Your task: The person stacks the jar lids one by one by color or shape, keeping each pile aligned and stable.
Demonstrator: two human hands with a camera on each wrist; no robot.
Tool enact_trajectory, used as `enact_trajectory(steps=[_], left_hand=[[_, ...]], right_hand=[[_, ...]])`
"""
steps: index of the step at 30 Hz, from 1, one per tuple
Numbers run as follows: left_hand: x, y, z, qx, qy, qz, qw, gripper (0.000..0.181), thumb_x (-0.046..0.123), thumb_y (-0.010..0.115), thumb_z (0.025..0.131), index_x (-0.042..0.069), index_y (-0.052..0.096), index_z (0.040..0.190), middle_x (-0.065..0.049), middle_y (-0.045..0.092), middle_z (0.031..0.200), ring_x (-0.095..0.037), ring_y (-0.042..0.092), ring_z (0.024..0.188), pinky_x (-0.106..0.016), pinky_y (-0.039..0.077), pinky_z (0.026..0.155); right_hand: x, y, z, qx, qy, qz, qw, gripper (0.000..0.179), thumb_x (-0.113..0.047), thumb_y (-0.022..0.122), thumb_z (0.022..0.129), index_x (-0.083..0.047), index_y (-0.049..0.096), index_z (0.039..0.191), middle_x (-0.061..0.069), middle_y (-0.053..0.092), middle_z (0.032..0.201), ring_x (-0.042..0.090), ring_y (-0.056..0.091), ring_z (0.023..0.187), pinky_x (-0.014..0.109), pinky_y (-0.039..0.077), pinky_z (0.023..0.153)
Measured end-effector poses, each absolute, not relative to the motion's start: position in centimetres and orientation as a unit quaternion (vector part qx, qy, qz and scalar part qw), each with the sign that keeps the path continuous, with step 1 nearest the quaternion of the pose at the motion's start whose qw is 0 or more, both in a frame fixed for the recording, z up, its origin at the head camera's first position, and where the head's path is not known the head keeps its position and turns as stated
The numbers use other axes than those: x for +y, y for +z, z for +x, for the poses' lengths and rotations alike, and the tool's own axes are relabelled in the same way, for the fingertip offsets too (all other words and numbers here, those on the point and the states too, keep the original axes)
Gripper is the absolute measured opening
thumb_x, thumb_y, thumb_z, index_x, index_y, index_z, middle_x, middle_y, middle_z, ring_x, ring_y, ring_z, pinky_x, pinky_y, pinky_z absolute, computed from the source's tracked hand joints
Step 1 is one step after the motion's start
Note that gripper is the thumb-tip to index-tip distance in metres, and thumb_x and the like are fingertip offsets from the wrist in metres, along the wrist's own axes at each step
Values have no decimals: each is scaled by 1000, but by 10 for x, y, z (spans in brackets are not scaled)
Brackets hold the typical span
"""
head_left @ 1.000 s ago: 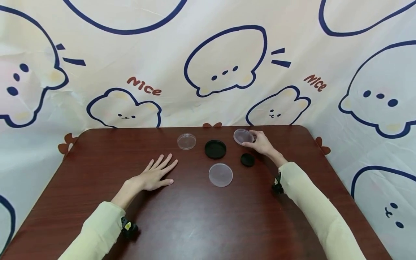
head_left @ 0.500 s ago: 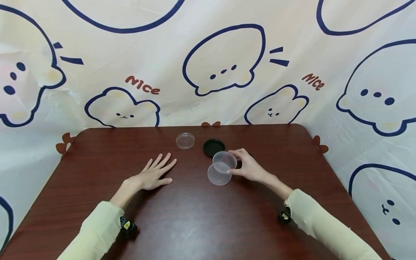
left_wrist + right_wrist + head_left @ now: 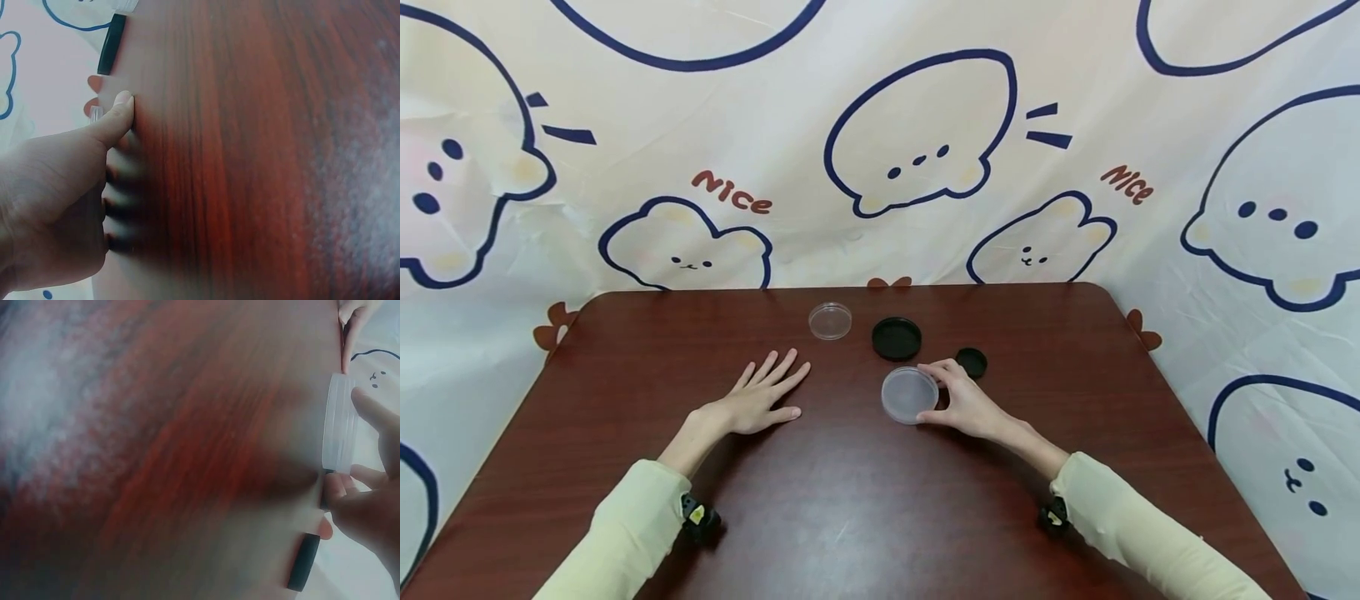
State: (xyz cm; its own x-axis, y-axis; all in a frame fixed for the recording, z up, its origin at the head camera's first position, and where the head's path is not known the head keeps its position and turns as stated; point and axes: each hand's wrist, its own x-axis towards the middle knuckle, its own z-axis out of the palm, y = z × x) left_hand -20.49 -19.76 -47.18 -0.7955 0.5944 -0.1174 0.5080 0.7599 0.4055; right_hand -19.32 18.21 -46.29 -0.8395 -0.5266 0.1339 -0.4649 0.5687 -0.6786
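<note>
My right hand (image 3: 966, 406) pinches a shallow, clear round plastic dish (image 3: 904, 397) by its right rim, thumb at the near side and fingers at the far side. This dish overlaps the similar clear disc under it, which is mostly hidden; from the right wrist the clear layers (image 3: 339, 425) look stacked at the table surface. Palm down, my left hand (image 3: 748, 406) rests flat on the table with its fingers spread and straight, holding nothing. Just beyond the right fingers lies a small black round lid (image 3: 973, 361). Behind the clear dish is a larger black round dish (image 3: 897, 339).
Another clear round dish (image 3: 830, 322), smaller, stands near the back edge, beyond the left fingertips. The brown wooden table (image 3: 842, 508) meets a hanging cloth (image 3: 805, 167) printed with cartoon outlines at its back and sides.
My right hand has carried the clear dish from the table's back right, toward me and left, and lowered it onto the other clear disc. The left hand has stayed put.
</note>
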Motion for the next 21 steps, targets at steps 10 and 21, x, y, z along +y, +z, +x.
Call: enact_trajectory(steps=[10, 21], left_hand=[[-194, -463, -202, 930, 177, 293, 132, 71, 44, 50, 99, 10, 21, 155, -21, 3, 159, -46, -2, 143, -65, -1, 107], [-196, -469, -202, 932, 173, 298, 116, 71, 44, 50, 99, 11, 22, 155, -20, 4, 159, -45, 0, 143, -65, 1, 107]], right_hand=[[182, -466, -192, 882, -370, -289, 39, 88, -27, 83, 77, -1, 37, 147, 14, 40, 132, 28, 48, 113, 43, 45, 93], [154, -444, -218, 879, -372, -293, 47, 81, -28, 74, 86, 0, 31, 149, 18, 36, 137, 31, 41, 117, 48, 41, 93]])
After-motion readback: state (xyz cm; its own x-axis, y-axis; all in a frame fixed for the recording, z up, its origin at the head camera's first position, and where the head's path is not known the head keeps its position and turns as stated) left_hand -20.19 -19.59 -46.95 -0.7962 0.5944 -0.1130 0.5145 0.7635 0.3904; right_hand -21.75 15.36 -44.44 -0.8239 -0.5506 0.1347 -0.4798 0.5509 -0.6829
